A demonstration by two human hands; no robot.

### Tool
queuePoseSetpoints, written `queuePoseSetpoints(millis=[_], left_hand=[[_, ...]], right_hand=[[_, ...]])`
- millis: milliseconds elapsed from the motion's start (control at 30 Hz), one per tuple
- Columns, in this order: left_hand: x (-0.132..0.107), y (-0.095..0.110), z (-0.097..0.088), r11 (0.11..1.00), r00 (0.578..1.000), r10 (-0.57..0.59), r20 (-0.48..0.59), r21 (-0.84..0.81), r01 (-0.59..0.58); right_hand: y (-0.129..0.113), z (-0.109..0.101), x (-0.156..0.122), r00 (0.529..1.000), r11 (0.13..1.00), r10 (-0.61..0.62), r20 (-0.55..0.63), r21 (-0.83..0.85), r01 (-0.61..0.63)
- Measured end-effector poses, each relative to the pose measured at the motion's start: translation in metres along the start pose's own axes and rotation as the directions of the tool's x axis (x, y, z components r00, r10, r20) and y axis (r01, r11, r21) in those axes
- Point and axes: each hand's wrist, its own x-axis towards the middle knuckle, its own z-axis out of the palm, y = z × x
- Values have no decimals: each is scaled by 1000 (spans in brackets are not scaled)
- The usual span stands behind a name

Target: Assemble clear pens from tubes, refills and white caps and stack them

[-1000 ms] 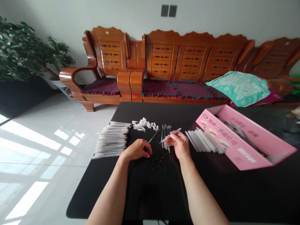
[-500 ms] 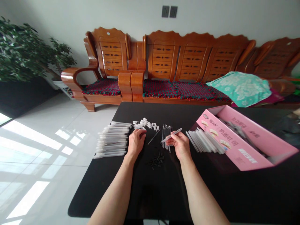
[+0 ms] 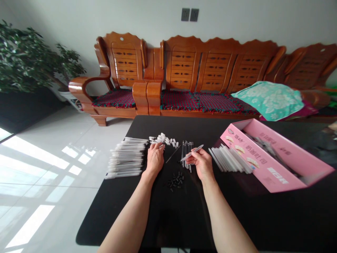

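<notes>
Two hands, apart: the right hand (image 3: 202, 163) pinches a translucent pen barrel (image 3: 192, 153) over the refills (image 3: 186, 145); the left hand (image 3: 155, 158), shifted from the black plugs (image 3: 176, 181), is at the white caps (image 3: 167, 140), apparently turning the work to these; whether it grips one cannot be told.

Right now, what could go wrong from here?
The left hand is at the edge of the loose white caps and might scatter some. The right hand holds a pale tube close to the grouped thin rods, so a dip could disturb them. The small black pieces lie loose, where a sweeping arm might knock them.
</notes>
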Motion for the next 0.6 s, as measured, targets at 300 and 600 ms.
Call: queuePoseSetpoints(millis=[300,600], left_hand=[[-7,6,1,985,1000,21,19,-173,-17],[-8,5,-4,981,996,-49,76,-185,62]], right_hand=[[1,-1,-1,1000,1000,16,26,-24,-15],[1,-2,0,999,1000,15,30,-24,-14]])
